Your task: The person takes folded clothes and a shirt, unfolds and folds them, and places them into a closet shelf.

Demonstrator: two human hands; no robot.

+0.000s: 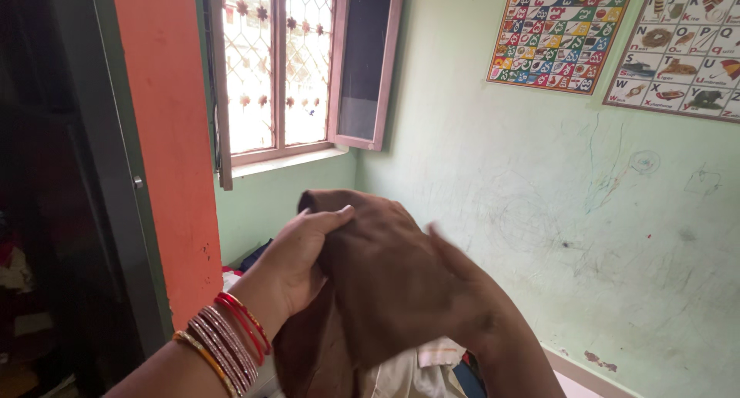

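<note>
My left hand (pixel 297 263), with red and gold bangles on the wrist, grips the upper edge of a brown cloth (pixel 362 290) and holds it up at chest height. The cloth hangs down in folds below the hand. My right hand (pixel 462 290) comes in from the lower right and lies against the cloth's right side. It is blurred by motion and blends with the fabric, so its grip is unclear.
A white garment (pixel 420 367) and other clothes lie in a pile beneath the cloth. Behind it is a window (pixel 277 66) with a lattice grille and an open shutter (pixel 366 62). Picture charts (pixel 559 32) hang on the scribbled green wall. A dark cupboard door (pixel 108 174) stands at left.
</note>
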